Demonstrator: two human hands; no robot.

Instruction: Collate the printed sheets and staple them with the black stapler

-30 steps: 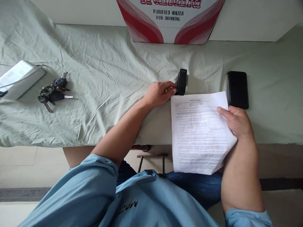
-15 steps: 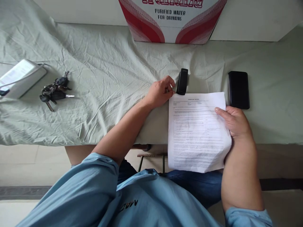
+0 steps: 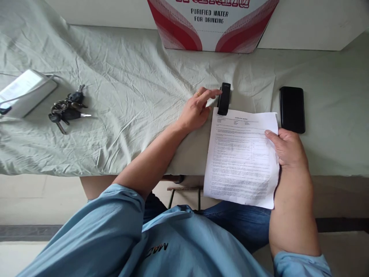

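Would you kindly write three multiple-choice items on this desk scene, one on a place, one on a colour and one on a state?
1. Where does the bunch of keys lie?
A. On the printed paper
B. On the green cloth, beside the white device at the left
C. On top of the black phone

2. What colour is the small stapler at the paper's top corner?
A. Black
B. Red
C. White

3. How is the printed paper held?
A. Crumpled in the left hand
B. Lying untouched
C. Gripped at its right edge by the right hand

Answers: 1 B, the keys rest on the green cloth next to the white device. 2 A, the stapler is black, with the left hand reaching to it. 3 C, the right thumb lies on the sheet's right edge.
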